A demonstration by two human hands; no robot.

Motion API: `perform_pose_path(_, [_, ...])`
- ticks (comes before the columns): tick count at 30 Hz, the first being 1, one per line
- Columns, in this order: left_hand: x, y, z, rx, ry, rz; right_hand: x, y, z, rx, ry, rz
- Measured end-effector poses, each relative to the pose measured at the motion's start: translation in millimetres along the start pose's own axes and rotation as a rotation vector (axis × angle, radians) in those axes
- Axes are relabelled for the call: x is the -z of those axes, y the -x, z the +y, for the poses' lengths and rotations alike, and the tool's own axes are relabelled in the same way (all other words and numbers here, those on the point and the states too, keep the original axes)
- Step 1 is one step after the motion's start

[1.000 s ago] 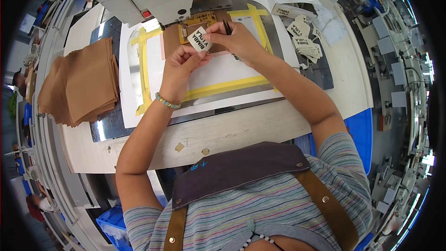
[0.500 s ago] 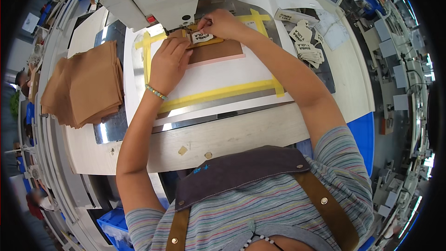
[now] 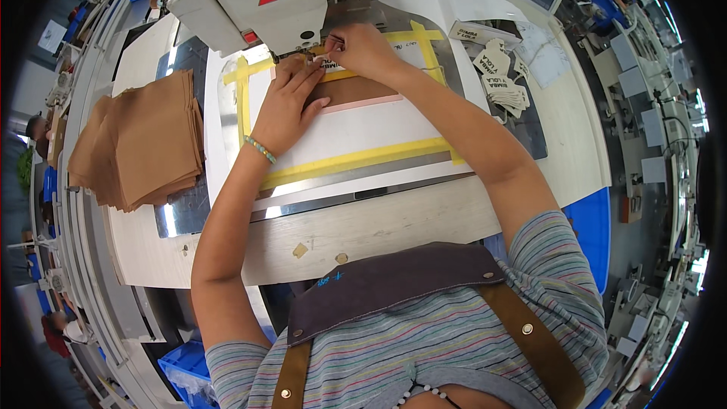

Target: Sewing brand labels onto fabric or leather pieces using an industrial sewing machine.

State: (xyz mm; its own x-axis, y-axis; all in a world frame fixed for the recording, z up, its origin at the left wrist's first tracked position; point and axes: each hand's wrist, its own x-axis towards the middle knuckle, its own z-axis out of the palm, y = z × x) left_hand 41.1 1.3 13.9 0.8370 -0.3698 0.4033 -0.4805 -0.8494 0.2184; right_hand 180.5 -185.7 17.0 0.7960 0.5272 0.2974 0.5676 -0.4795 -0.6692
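I read this as the placing step: a small white label (image 3: 330, 65) is being set on the brown leather piece (image 3: 356, 91) right under the head of the sewing machine (image 3: 257, 0), at the far middle of the bench. My left hand (image 3: 291, 102) lies flat, fingers spread, pressing the leather down on the white template board (image 3: 363, 132). My right hand (image 3: 362, 49) is pinched shut on the label's far edge (fingertips close to the needle zone).

The next move, I judge, calls for squaring the label and drawing both hands clear of the needle.

Room is tight at the far side, where the machine head overhangs. The yellow tape frame (image 3: 356, 159) marks the board's edges. To the left sits 1 stack of brown pieces (image 3: 140, 140); to the right, a pile of spare labels (image 3: 503, 83). The near wooden bench edge (image 3: 379, 227) gives open room for pulling back.
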Motion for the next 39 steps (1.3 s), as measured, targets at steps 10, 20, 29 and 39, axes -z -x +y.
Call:
perform_pose_path(10, [-3,-6,-13,0.077,0.254,0.006,13,33,11,0.489,0.315,-0.16])
perform_pose_path(20, [-2,1,-15,0.125,0.236,0.129,10,43,14,0.628,0.432,-0.128])
perform_pose_path(29, [7,15,-26,0.234,0.191,0.083,10,41,12,0.482,0.303,-0.244])
perform_pose_path(39, [9,11,-27,0.167,0.156,0.013,9,38,15,0.489,0.335,-0.242])
